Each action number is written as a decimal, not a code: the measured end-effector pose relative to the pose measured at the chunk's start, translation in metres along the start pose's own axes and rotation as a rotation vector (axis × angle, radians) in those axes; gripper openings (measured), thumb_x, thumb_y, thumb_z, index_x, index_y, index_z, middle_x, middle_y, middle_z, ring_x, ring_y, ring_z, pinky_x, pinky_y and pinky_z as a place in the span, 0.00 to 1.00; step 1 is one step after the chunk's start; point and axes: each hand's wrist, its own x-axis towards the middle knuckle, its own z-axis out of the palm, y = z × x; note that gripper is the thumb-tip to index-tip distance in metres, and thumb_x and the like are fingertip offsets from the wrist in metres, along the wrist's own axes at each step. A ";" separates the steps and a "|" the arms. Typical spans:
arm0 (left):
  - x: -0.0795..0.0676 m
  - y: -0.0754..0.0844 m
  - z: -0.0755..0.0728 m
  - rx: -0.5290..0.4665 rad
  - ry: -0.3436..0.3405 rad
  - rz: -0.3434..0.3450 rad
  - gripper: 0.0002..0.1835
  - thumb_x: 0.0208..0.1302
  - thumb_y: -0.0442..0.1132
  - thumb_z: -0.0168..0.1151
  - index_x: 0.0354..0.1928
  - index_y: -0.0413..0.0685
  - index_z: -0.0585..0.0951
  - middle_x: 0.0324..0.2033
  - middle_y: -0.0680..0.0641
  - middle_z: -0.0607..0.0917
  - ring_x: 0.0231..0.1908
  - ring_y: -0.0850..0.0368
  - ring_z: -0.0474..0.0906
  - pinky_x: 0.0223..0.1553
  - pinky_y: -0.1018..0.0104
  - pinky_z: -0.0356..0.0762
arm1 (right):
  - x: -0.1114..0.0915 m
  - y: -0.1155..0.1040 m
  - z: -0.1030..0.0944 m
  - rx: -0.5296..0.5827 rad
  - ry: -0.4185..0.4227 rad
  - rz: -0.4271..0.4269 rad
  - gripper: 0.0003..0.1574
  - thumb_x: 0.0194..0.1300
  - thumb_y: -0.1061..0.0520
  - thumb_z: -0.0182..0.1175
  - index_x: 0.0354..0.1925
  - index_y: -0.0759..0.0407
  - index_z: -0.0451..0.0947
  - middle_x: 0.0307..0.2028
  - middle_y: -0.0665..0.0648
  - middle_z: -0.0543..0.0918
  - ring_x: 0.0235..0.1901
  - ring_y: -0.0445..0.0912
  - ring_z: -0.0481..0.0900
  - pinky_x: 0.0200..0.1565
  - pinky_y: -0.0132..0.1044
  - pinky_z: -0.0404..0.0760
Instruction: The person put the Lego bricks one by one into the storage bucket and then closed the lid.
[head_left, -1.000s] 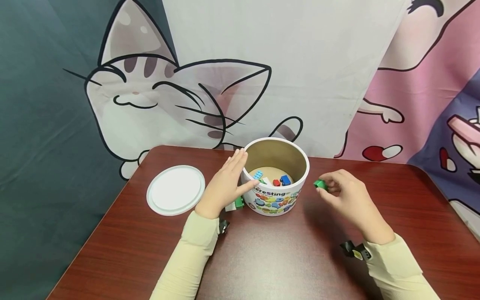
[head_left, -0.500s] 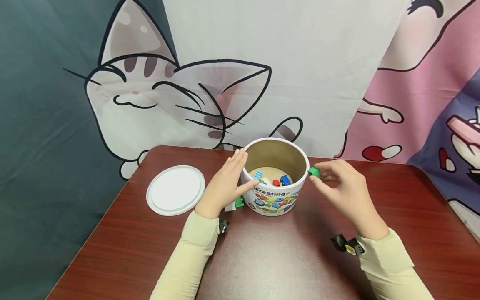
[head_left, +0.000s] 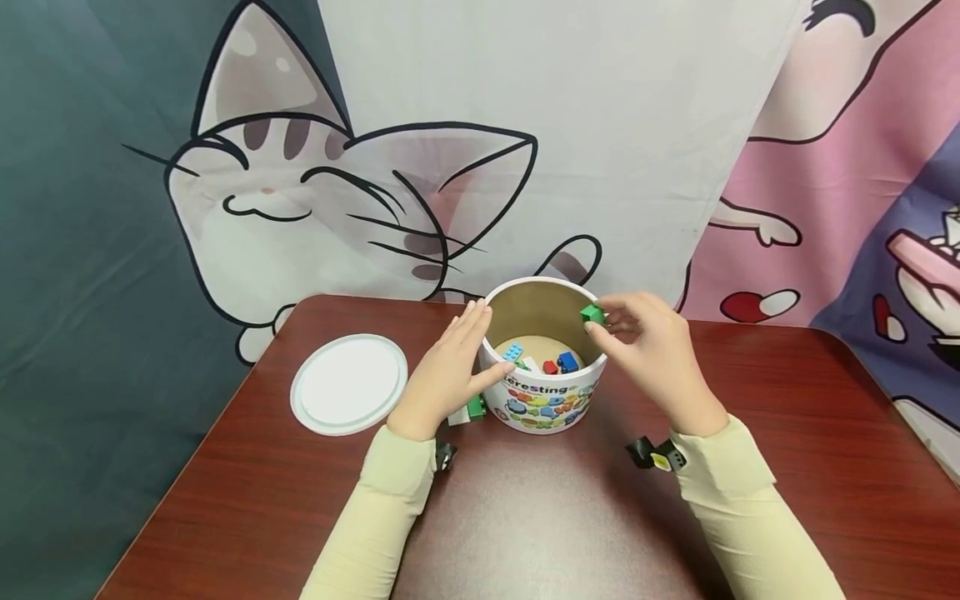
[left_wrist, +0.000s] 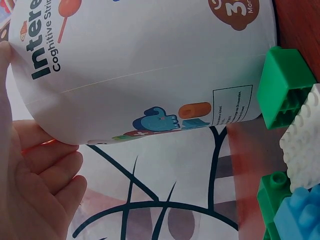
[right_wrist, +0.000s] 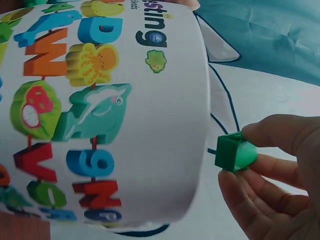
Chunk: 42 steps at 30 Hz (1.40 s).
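Note:
My right hand [head_left: 660,358] pinches a small green toy brick [head_left: 592,315] above the right side of the rim of a round white tub [head_left: 543,408]. In the right wrist view the green brick [right_wrist: 234,152] sits between thumb and fingertips. My left hand [head_left: 444,375] rests against the tub's left side, its fingers straight and the thumb spread across the front rim. Inside the tub lie a light blue brick [head_left: 513,352], a red brick [head_left: 551,367], a blue brick [head_left: 567,362] and some white and green pieces.
Left of the hands a white round lid [head_left: 348,383] lies on the brown table [head_left: 247,500]. Beside the tub, partly behind the left hand, are a green brick [left_wrist: 285,85], a white brick [left_wrist: 306,140] and a light blue brick [left_wrist: 302,215]. A cartoon cloth hangs behind.
My right hand has carried the green brick leftward and up, from beside the tub to over its right rim. The left hand has stayed against the tub.

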 end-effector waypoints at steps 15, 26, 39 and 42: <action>0.000 0.001 -0.001 0.004 -0.007 0.001 0.45 0.70 0.59 0.62 0.76 0.35 0.61 0.76 0.40 0.61 0.78 0.46 0.51 0.77 0.55 0.49 | 0.039 0.005 0.034 -0.094 -0.231 0.118 0.14 0.63 0.62 0.69 0.45 0.69 0.83 0.40 0.66 0.84 0.39 0.56 0.85 0.46 0.51 0.84; 0.000 0.001 -0.002 -0.003 -0.006 0.012 0.45 0.70 0.59 0.62 0.76 0.34 0.61 0.76 0.39 0.61 0.77 0.45 0.51 0.77 0.55 0.48 | 0.051 0.001 0.050 -0.172 -0.329 0.249 0.17 0.65 0.61 0.67 0.46 0.73 0.81 0.44 0.70 0.84 0.44 0.60 0.83 0.48 0.53 0.84; 0.000 0.001 -0.001 -0.008 -0.002 0.015 0.46 0.69 0.59 0.63 0.75 0.34 0.62 0.76 0.39 0.61 0.77 0.45 0.51 0.77 0.57 0.47 | 0.028 -0.003 0.039 -0.051 -0.022 0.089 0.07 0.68 0.63 0.59 0.40 0.65 0.83 0.36 0.61 0.82 0.36 0.53 0.80 0.40 0.47 0.80; 0.001 0.001 -0.002 -0.007 -0.006 0.008 0.46 0.69 0.59 0.63 0.76 0.35 0.61 0.76 0.40 0.60 0.78 0.47 0.50 0.77 0.57 0.46 | 0.022 -0.003 0.034 -0.036 0.053 0.035 0.06 0.67 0.64 0.60 0.40 0.65 0.83 0.37 0.60 0.82 0.37 0.51 0.80 0.40 0.46 0.82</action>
